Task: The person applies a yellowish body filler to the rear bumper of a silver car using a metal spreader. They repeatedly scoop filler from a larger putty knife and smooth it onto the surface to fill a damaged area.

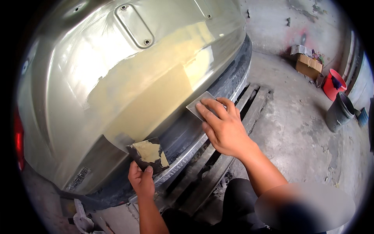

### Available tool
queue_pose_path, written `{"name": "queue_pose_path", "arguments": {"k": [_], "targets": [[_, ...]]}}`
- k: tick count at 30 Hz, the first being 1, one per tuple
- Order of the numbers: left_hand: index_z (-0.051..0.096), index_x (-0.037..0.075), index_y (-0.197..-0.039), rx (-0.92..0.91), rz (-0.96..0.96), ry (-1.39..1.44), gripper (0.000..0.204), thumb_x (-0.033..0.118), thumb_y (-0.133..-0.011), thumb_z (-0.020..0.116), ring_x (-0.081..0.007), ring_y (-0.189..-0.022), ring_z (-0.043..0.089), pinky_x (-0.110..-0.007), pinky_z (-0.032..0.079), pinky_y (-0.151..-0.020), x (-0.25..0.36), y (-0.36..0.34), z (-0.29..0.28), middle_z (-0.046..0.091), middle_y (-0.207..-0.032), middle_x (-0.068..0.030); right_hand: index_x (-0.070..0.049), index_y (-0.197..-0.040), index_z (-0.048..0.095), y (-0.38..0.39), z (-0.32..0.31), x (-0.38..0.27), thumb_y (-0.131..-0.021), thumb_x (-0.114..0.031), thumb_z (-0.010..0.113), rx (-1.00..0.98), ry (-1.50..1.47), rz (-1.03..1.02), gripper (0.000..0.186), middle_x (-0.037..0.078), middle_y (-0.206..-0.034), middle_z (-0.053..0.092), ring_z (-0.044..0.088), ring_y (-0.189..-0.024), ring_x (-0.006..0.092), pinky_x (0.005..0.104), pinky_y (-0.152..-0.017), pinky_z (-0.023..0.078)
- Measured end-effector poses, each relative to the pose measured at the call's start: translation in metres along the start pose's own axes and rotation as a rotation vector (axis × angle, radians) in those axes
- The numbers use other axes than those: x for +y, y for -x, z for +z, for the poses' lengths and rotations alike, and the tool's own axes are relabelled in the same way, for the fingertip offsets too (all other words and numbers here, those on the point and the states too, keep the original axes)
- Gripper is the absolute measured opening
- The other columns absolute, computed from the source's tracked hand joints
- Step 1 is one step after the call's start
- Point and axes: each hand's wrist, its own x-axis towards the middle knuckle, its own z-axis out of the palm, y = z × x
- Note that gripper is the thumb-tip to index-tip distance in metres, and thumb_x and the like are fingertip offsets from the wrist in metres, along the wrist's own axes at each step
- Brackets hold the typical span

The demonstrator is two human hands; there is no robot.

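Observation:
A car's pale metallic rear panel (64, 113) fills the left and middle of the head view. Across its lower part spreads a broad patch of yellowish body filler (150, 103). My right hand (226, 126) grips a thin, flat filler spreader (199, 103), its fingers pressed on the upper face. The spreader lies at the panel's lower edge, over the dark bumper (181, 124); I cannot tell whether it touches. Lower left, my left hand (143, 177) pinches a dark square mixing board (150, 155) with yellow filler smeared over its top.
Below the bumper lies a slatted wooden pallet (255, 103) on the concrete floor. Far right stand a cardboard box (309, 66), a red bucket (334, 84) and a grey bucket (339, 112). A red tail light (18, 138) shows at the left rim.

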Motion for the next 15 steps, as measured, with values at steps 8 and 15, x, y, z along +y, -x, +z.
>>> {"name": "queue_pose_path", "arguments": {"k": [8,15], "targets": [[0.055,-0.005,-0.133,0.058,-0.144,0.222,0.039,-0.007,-0.094,0.057,-0.0174,-0.116,0.062,-0.033,0.044,-0.108,0.030,0.011,0.049,0.067,-0.125,-0.0128,-0.006,-0.136,0.063,0.033,-0.029,-0.032,-0.089,-0.012,0.072,0.011,-0.211,0.018,0.048,0.014,-0.139,0.056,0.049,-0.126,0.0451,0.0536,-0.106,0.043],[0.048,-0.005,-0.142,0.005,-0.223,0.309,0.044,-0.002,-0.099,0.057,-0.0188,-0.126,0.058,-0.036,0.041,-0.112,0.040,0.026,0.077,0.061,-0.136,-0.0126,-0.009,-0.128,0.070,0.033,-0.028,-0.073,-0.083,-0.018,0.079,-0.038,-0.221,-0.126,0.048,0.011,-0.135,0.061,0.052,-0.126,0.0426,0.0503,-0.100,0.045]]}}
